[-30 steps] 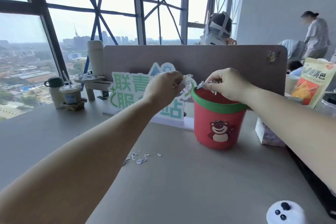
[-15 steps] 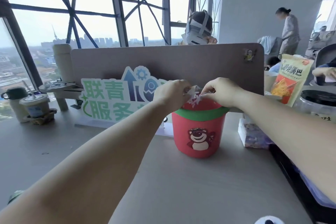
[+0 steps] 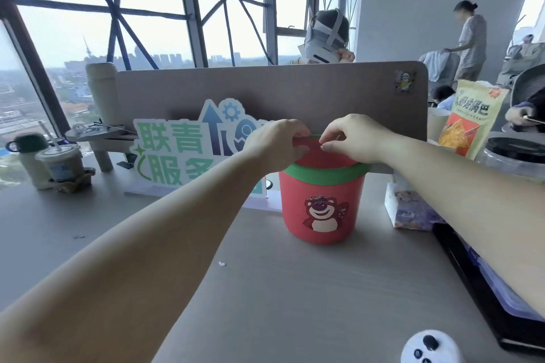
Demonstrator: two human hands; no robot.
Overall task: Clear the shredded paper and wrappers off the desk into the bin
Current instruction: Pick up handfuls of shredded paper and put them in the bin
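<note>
At the far left of the grey desk [image 3: 295,303] a mug [image 3: 28,150] and a lidded drink cup [image 3: 60,162] were seen by the window [image 3: 147,23], beyond which a city was visible. One scrap [image 3: 79,236] of shredded paper lay on the desk left of the left forearm, and a second scrap [image 3: 221,264] lay just right of that forearm; both were too small for a long axis to be made out. A green-lettered sign [image 3: 177,150] was propped against the brown divider [image 3: 271,91]. The left hand [image 3: 277,144] was held over the bin's left rim with its fingers curled in; whether anything was gripped could not be told. The red bin [image 3: 321,206] stood upright near the divider, its long axis vertical, its green-banded mouth pointing up and its bear picture facing the wearer. The right hand [image 3: 354,138] was held over the mouth with fingertips [image 3: 324,147] drawn together; whether paper was pinched could not be told. A tissue pack [image 3: 413,212] lay just right of the bin, with a snack bag [image 3: 474,118] behind it. Two people were seen beyond the divider.
</note>
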